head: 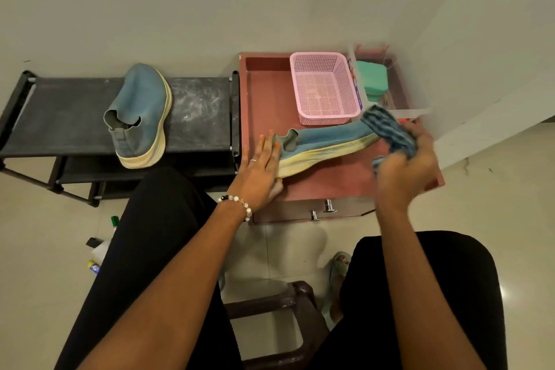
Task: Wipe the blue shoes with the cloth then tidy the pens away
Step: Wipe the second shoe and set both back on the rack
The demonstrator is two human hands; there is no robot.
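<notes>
One blue shoe with a pale yellow sole lies on its side on the reddish low cabinet. My left hand presses flat on its heel end. My right hand grips a bunched blue striped cloth against the shoe's toe; that hand is blurred. The other blue shoe stands on the dusty black rack to the left. An orange-red bit shows behind the cloth, too small to name. No pen is plainly visible.
A pink mesh basket and a teal box sit at the cabinet's back. Bottles and small items lie on the floor at left. A dark brown stool stands between my knees. Walls close in behind and right.
</notes>
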